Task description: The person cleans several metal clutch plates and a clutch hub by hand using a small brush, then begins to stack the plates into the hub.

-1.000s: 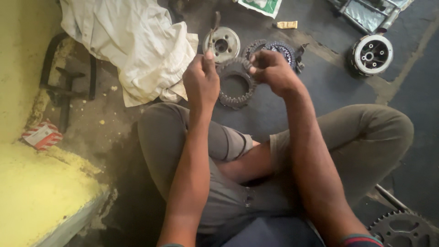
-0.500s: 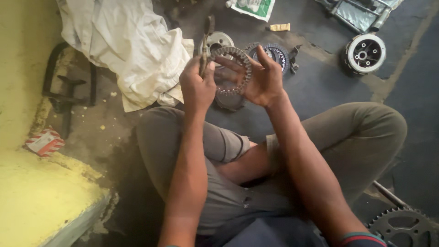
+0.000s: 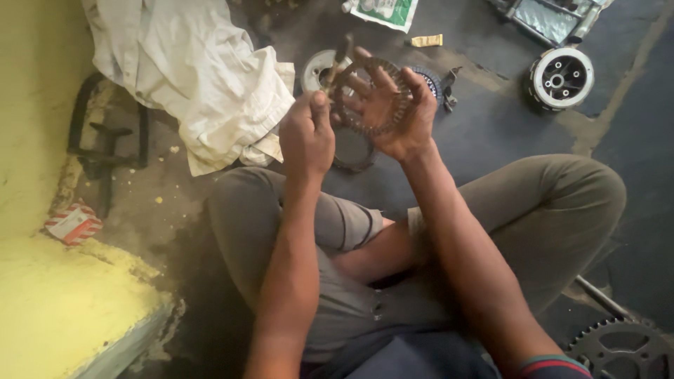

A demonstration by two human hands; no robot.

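I sit cross-legged on a dark workshop floor. My right hand [image 3: 393, 112] is raised palm-up with fingers spread, holding a thin toothed metal ring, a clutch plate [image 3: 401, 98], flat across it. My left hand [image 3: 307, 137] is closed around a slim metal tool [image 3: 339, 60] whose tip points up at the ring's left edge. Below both hands a stack of similar dark rings [image 3: 352, 151] lies on the floor.
A crumpled white cloth [image 3: 189, 77] lies at left by a black metal frame [image 3: 105, 133]. A round clutch hub [image 3: 560, 77] sits at upper right, a chain sprocket [image 3: 618, 347] at lower right. A yellow step [image 3: 63, 309] and small red-white box [image 3: 72, 223] are at left.
My right hand has lifted a ring off the stack, turned palm-up and spread its fingers under it. My left hand with the tool has stayed close beside it.
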